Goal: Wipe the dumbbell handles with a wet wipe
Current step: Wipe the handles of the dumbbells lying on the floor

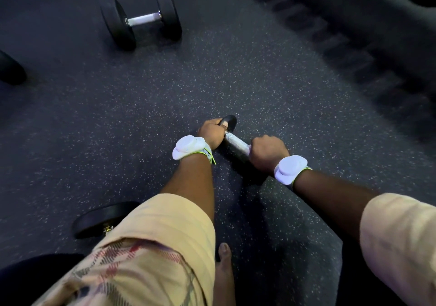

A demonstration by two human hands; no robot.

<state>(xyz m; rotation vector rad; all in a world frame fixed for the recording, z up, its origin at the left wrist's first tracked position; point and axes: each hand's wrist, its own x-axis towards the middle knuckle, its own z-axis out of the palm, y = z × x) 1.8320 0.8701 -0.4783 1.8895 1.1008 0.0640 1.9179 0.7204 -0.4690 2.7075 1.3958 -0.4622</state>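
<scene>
My left hand [211, 134] grips the far black end of the small dumbbell [236, 142], which lies on the speckled floor [132, 122] just ahead of me. My right hand [267, 153] is wrapped around the near end of its metal handle. A bigger dumbbell [141, 19] sits well apart, farther left.

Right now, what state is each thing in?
Held dumbbell: gripped by both hands, mid-handle bare.
Left hand: grips its far plate.
Right hand: curled round the handle's near end.
Far dumbbell: lying on floor, untouched.
Lower-left dumbbell: lying, partly hidden by sleeve.
</scene>
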